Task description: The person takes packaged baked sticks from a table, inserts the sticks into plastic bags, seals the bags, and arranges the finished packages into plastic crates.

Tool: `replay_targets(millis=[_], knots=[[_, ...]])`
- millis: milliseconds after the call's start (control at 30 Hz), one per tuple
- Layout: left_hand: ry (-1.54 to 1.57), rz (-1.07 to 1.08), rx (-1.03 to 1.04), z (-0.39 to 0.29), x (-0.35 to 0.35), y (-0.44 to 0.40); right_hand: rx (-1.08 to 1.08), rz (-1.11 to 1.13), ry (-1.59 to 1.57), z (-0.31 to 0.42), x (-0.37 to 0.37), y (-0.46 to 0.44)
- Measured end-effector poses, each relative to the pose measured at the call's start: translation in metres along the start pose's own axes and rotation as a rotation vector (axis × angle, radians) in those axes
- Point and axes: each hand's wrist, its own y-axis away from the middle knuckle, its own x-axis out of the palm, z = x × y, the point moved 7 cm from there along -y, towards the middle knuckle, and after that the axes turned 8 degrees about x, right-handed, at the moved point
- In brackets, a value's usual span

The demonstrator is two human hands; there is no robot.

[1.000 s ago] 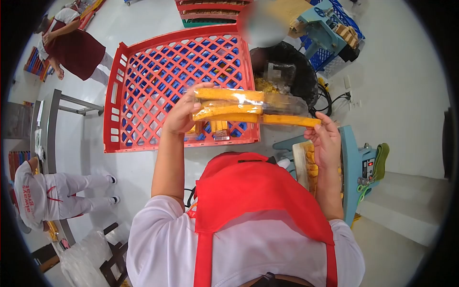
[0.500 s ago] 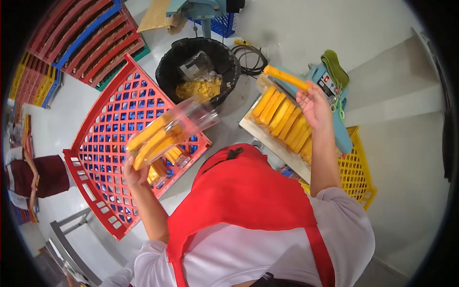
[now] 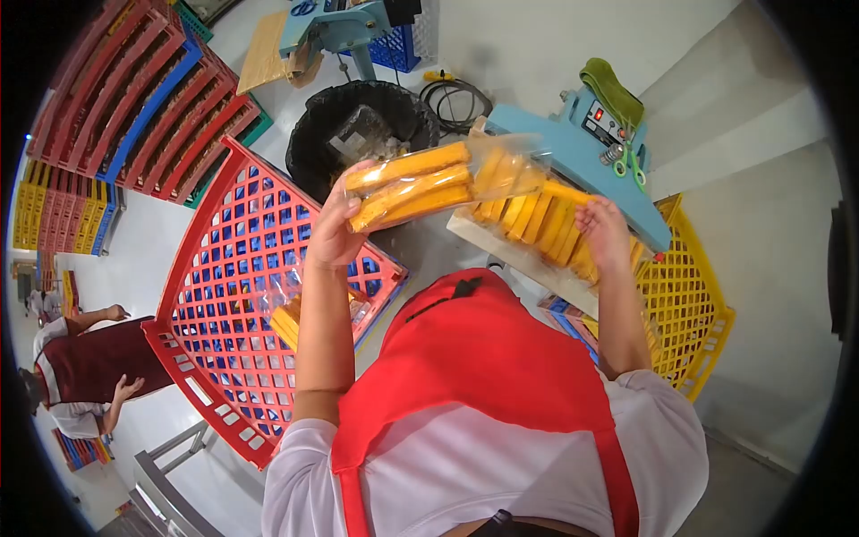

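My left hand (image 3: 335,224) is closed around the end of a clear plastic bag (image 3: 512,154) with several long yellow-orange food sticks (image 3: 407,183) inside. The bag's loose end points right, over a tray (image 3: 479,234) where a row of similar sticks lies. My right hand (image 3: 606,231) pinches one yellow stick (image 3: 567,192) by its end. That stick's far tip is close to the bag's loose end; whether it is inside, I cannot tell. A filled bag of sticks (image 3: 286,324) lies in the red crate (image 3: 210,277), left of my left forearm.
Behind the tray stands a teal machine (image 3: 537,125) with a green cloth (image 3: 612,89) and green-handled scissors (image 3: 637,170). A black-lined bin (image 3: 313,121) is ahead, a yellow crate (image 3: 693,295) at right. Stacked crates (image 3: 148,107) and a co-worker (image 3: 98,362) are at left.
My left hand has carried the bag right, from over the red crate to the tray's near side. My right hand has lowered its stick toward the bag's loose end. The view has shifted.
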Motion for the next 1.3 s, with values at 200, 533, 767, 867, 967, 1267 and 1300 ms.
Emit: replay_targets(millis=[200,533,767,867,967,1267,1300], knots=[[-0.006,0.05,-0.025,0.002,0.017,-0.013,0.043,-0.177,0.196,-0.021,-0.021,-0.002],[-0.09,0.171,-0.151,0.026,0.037,-0.019,-0.616,0.527,0.772,0.083,0.112,0.077],[-0.015,0.041,-0.409,0.047,0.029,-0.017,-0.164,0.785,0.774,0.049,0.154,0.094],[0.106,0.171,-0.276,0.036,0.037,-0.009,-0.204,0.792,0.491,0.047,0.153,0.085],[0.015,0.284,-0.123,0.018,0.049,-0.003,-0.166,0.597,0.464,0.049,0.15,0.074],[-0.546,0.206,0.024,-0.009,0.051,0.005,-0.548,0.634,0.464,0.052,0.166,0.09],[-0.503,0.196,0.031,-0.01,0.05,0.007,-0.55,0.644,0.467,0.05,0.165,0.089]])
